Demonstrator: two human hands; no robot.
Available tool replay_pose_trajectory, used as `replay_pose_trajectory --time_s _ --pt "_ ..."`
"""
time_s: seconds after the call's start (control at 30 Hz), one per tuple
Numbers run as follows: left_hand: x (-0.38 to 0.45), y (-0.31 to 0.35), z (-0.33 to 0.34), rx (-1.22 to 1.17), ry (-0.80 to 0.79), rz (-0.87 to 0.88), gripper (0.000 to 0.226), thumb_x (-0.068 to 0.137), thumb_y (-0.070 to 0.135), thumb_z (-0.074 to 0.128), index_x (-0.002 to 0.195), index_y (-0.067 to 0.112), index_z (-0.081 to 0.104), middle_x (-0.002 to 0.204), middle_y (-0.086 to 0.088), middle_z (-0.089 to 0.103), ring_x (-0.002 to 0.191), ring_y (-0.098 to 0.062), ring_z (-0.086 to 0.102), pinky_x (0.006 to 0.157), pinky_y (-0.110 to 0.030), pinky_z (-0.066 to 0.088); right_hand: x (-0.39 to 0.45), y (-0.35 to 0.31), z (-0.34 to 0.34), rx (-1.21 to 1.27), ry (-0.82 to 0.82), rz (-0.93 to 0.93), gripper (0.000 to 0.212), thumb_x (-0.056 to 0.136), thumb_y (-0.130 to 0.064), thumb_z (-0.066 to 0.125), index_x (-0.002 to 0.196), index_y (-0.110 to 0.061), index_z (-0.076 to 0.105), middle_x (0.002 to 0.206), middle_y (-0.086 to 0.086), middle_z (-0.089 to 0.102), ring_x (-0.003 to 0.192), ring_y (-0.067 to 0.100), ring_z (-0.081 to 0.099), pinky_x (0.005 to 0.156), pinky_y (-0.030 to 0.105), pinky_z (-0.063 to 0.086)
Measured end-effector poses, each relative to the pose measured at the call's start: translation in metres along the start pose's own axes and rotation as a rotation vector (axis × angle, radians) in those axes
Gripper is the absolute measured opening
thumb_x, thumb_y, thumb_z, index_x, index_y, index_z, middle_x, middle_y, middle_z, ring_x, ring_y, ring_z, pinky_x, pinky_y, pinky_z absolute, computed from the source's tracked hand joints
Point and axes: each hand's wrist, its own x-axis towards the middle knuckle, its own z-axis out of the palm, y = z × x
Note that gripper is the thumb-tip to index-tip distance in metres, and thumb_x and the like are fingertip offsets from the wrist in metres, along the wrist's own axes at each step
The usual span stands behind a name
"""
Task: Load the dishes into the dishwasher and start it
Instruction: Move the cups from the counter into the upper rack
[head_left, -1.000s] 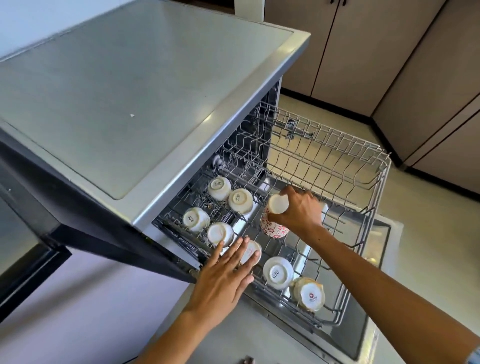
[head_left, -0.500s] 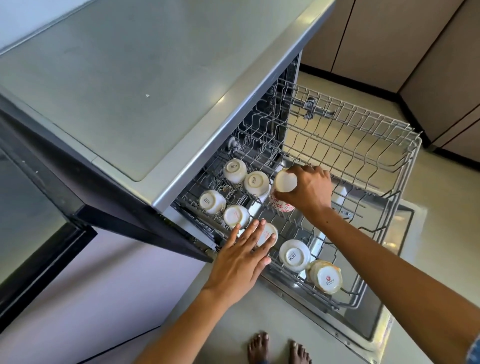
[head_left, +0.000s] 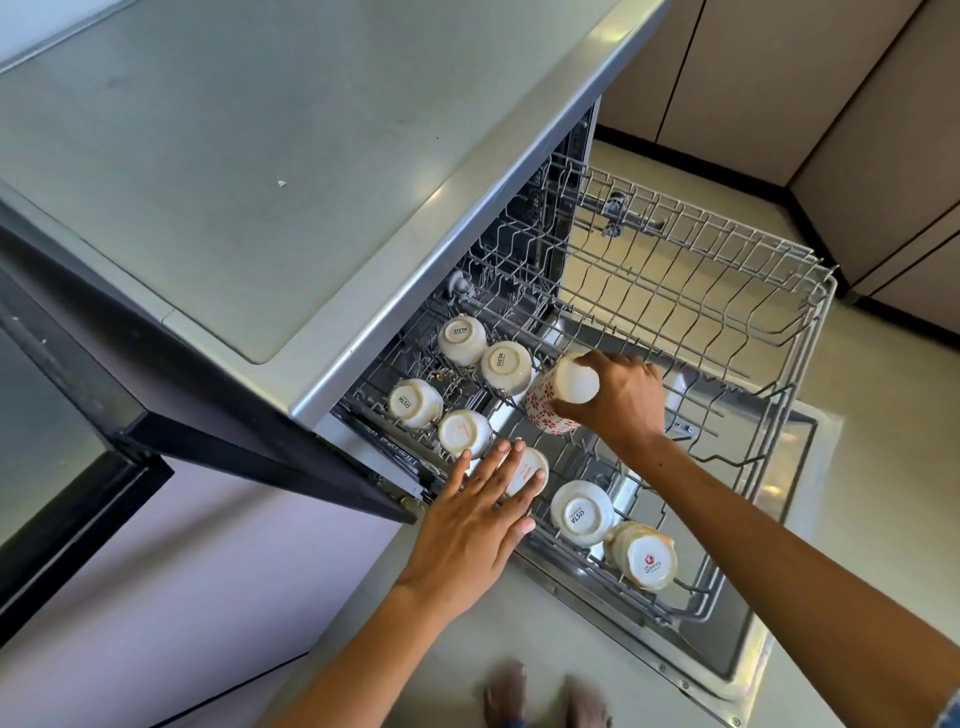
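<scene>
Gripping patterned cup (head_left: 550, 410), right hand (head_left: 623, 400), over rack (head_left: 727, 291)

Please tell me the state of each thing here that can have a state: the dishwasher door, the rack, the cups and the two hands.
Dishwasher door: open, folded down flat.
Upper rack: pulled out, right half bare.
Patterned cup: upside down, tilted, gripped by the right hand.
Left hand: fingers straight, resting on a plain cup.
Other plain cups: upside down in the rack.
</scene>
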Motion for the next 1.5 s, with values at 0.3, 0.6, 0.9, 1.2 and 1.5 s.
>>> replay_pose_trajectory --time_s 0.3,0.6,0.9,1.2,1.5 --pt "0.0 -0.001 0.002 -0.008 0.007 0.0 0.05 0.101 0.041 0.026 0.148 0.025 0.034 0.155 -0.006 0.026 0.145 -0.022 0.016 0.114 -0.044 0.014 -0.002 0.002 -0.01 -0.04 0.105 -0.062 0.063 0.056 -0.049 0.084 0.108 -0.016 0.068 0.109 0.013 0.065 0.097 0.034 0.057 0.082 0.04 0.042" --pt "0.0 -0.001 0.002 -0.011 -0.014 -0.009 0.051 0.102 0.042 0.022 0.148 0.026 0.032 0.156 -0.004 0.024 0.145 -0.02 0.014 0.114 -0.045 0.015 -0.013 -0.001 -0.014 0.05 0.231 -0.032 0.059 0.059 -0.053 0.08 0.102 -0.013 0.072 0.108 0.011 0.067 0.093 0.031 0.059 0.08 0.038 0.043" --pt "0.0 0.0 0.001 -0.004 -0.019 -0.013 0.051 0.101 0.042 0.02 0.148 0.026 0.033 0.155 -0.004 0.026 0.145 -0.022 0.016 0.113 -0.045 0.014 -0.016 0.001 0.005 0.015 0.094 0.027 0.063 0.059 -0.053 0.081 0.106 -0.014 0.07 0.11 0.014 0.066 0.097 0.034 0.058 0.071 0.042 0.051" --pt "0.0 0.001 0.002 -0.006 0.003 -0.002 0.05 0.101 0.041 0.025 0.147 0.025 0.036 0.154 -0.006 0.027 0.145 -0.021 0.017 0.114 -0.044 0.015 -0.008 0.002 0.008 -0.166 -0.011 -0.061 0.062 0.076 -0.053 0.066 0.123 -0.012 0.059 0.123 0.02 0.055 0.109 0.038 0.05 0.096 0.047 0.037" --pt "0.0 0.001 0.002 -0.007 0.012 -0.011 0.05 0.101 0.042 0.026 0.146 0.026 0.036 0.154 -0.005 0.028 0.145 -0.021 0.018 0.114 -0.044 0.015 -0.007 0.002 -0.006 -0.102 -0.059 -0.061 0.066 0.067 -0.045 0.079 0.122 -0.015 0.061 0.124 0.018 0.056 0.108 0.037 0.052 0.095 0.045 0.039"
